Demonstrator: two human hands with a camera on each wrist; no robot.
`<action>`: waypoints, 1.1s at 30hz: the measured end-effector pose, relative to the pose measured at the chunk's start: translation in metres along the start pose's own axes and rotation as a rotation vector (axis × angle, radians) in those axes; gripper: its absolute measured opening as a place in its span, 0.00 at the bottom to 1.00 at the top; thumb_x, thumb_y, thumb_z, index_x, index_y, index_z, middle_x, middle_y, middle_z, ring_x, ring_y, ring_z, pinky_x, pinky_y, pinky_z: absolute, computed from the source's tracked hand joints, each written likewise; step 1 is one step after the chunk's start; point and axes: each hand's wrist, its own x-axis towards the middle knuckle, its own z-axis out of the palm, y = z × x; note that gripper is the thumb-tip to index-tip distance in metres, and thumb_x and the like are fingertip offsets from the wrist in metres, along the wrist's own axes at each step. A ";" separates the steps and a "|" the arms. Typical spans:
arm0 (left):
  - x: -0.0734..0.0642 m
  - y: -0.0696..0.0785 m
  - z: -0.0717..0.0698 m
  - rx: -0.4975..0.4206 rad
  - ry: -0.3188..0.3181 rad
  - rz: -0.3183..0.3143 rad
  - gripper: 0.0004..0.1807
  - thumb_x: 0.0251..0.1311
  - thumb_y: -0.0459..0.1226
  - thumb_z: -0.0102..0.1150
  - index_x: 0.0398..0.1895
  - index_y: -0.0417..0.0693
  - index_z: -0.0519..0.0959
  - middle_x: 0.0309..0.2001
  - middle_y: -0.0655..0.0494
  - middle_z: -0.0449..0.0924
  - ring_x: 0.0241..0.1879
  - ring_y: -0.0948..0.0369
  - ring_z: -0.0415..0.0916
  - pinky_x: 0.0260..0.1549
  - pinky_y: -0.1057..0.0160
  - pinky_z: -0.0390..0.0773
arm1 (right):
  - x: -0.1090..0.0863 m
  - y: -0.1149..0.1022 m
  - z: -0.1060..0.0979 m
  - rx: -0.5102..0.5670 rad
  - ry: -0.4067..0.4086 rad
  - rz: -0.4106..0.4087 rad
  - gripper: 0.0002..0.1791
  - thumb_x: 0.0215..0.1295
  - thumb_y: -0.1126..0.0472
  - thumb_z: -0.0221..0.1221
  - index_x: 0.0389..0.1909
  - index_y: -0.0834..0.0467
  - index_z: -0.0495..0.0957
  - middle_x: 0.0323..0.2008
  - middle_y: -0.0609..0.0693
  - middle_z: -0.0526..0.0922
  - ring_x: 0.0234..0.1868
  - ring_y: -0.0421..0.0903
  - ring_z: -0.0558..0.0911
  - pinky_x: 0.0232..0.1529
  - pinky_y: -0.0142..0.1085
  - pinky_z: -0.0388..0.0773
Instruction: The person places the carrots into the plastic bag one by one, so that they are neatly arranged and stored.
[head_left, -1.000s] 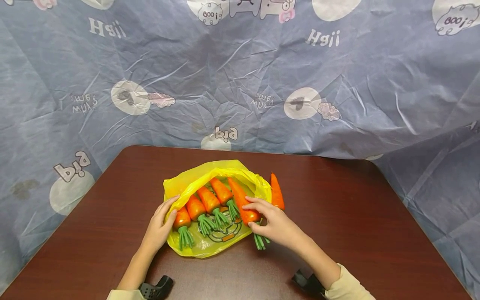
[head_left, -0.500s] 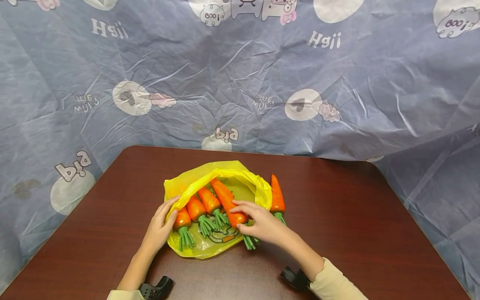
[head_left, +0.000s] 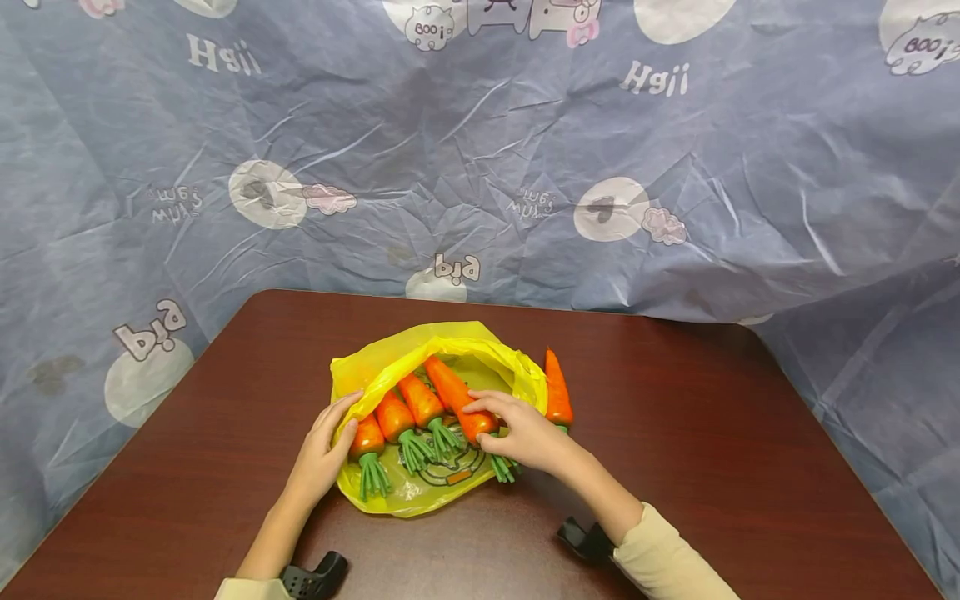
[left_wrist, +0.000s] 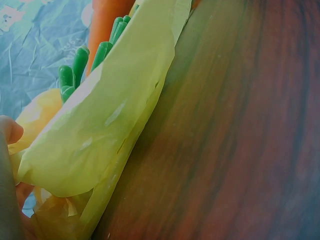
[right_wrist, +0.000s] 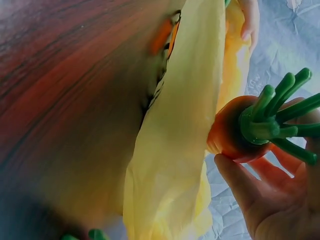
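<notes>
A yellow plastic bag [head_left: 405, 504] lies on its side with its mouth towards me. At its left rim my left hand [head_left: 318, 454] holds the film, thumb on one side and fingers on the other. Inside, toy-like orange carrots [head_left: 393, 417] with green stalks lie in a slanting row. My right hand [head_left: 525, 429] pinches another carrot [head_left: 453, 392] near its stalk end, the tip pointing into the bag. That carrot lies across the right of the row. In the right wrist view, thumb and fingers hold the held carrot's thick end [right_wrist: 235, 127].
Just right of the bag, one more carrot [head_left: 557, 387] lies on the dark wooden table [head_left: 675, 433], partly behind my right hand. A printed grey-blue cloth [head_left: 450, 167] hangs behind the table. Black straps [head_left: 318, 575] sit at my wrists.
My right hand has moved left with its carrot, which now covers most of another carrot in the row. Its stalk end has since shifted slightly deeper into the bag. My left hand stays put.
</notes>
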 end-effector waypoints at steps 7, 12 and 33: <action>0.000 0.000 -0.001 0.010 0.011 0.011 0.20 0.65 0.37 0.47 0.61 0.53 0.68 0.61 0.46 0.67 0.61 0.52 0.59 0.57 0.41 0.59 | -0.003 0.007 -0.007 -0.033 0.016 0.023 0.20 0.55 0.60 0.55 0.51 0.51 0.75 0.62 0.47 0.69 0.59 0.49 0.71 0.46 0.38 0.73; 0.000 0.001 -0.002 0.010 0.006 0.000 0.20 0.65 0.38 0.47 0.61 0.55 0.68 0.61 0.48 0.67 0.60 0.56 0.59 0.58 0.42 0.59 | 0.007 0.014 -0.010 -0.033 -0.006 0.068 0.21 0.56 0.59 0.55 0.52 0.51 0.74 0.63 0.48 0.67 0.61 0.50 0.69 0.50 0.41 0.72; 0.000 0.001 0.001 0.002 0.007 -0.004 0.20 0.65 0.37 0.47 0.61 0.54 0.68 0.61 0.48 0.67 0.61 0.56 0.58 0.58 0.42 0.59 | 0.065 0.037 0.003 -0.240 -0.075 0.092 0.21 0.60 0.62 0.54 0.56 0.57 0.72 0.64 0.57 0.64 0.62 0.53 0.68 0.46 0.37 0.72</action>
